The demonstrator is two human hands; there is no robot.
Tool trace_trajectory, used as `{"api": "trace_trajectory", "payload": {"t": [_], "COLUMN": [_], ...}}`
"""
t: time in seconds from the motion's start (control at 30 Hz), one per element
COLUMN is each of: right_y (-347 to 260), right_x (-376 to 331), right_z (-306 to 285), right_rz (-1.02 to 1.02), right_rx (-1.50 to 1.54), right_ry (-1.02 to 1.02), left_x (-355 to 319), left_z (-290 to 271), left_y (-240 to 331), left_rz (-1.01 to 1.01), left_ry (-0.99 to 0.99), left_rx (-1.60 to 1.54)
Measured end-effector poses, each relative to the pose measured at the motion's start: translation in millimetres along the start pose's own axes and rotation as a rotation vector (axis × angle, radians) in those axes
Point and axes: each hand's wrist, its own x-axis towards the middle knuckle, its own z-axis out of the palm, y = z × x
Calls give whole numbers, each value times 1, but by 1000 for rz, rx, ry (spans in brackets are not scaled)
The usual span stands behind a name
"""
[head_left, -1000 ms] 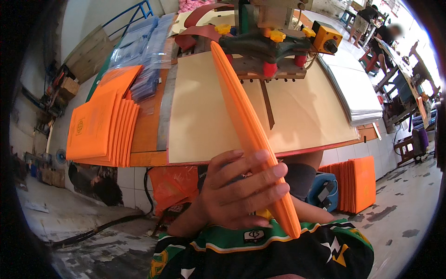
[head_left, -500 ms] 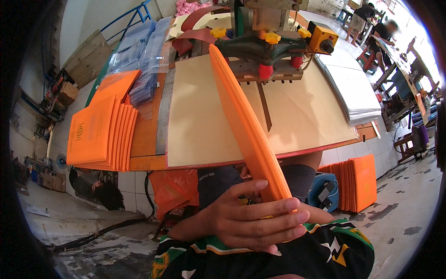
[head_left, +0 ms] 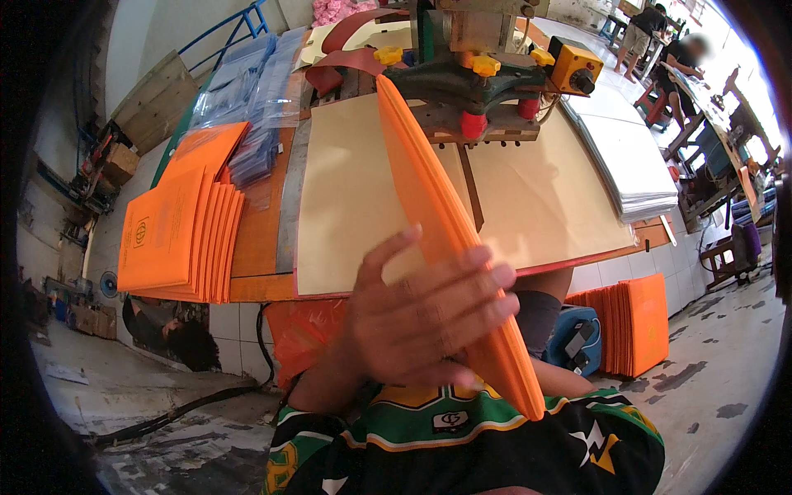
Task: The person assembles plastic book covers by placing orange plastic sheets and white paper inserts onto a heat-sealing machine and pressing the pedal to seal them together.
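A thick bundle of orange folders point(head_left: 412, 157) stands on edge in front of me, slanting from the press down to my lap. My left hand point(head_left: 412, 318) lies across its near part, fingers stretched over the edge and slightly blurred, thumb lifted away. The hand is open and seems to touch the folders without wrapping round them. Of my right arm, only the forearm point(head_left: 565, 380) shows, right of the bundle. The right hand is hidden behind the folders. Beneath the far part of the bundle is a cream board point(head_left: 346, 214) on the table.
A dark green press point(head_left: 470, 91) with yellow knobs overhangs the board. Printed orange folders point(head_left: 165, 239) and clear plastic sleeves point(head_left: 239, 82) lie left, white sheets point(head_left: 623, 161) right. Another orange stack point(head_left: 648, 326) stands low right beside a blue container point(head_left: 569, 342). People work at the far right.
My left hand has moved up along the bundle, its grip loosened and the thumb lifted. The bundle's near end has dropped slightly toward my lap.
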Motion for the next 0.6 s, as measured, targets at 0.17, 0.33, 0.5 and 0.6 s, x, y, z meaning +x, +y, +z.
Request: {"api": "trace_trajectory", "payload": {"t": [0.17, 0.33, 0.5, 0.6], "right_y": [-2, -14, -16, -15], "right_x": [22, 14, 15, 15], "right_z": [-45, -47, -54, -52], "right_rz": [62, 93, 102, 78], "right_rx": [29, -78, -224, -203], "right_ry": [-236, -456, -406, -462], "left_x": [5, 9, 18, 24], "left_z": [1, 4, 4, 1], "left_y": [-43, -75, -106, -125], "left_rz": [-38, -95, -104, -99], "left_ry": [76, 127, 160, 179], "left_rx": [-5, -49, -28, 14]}}
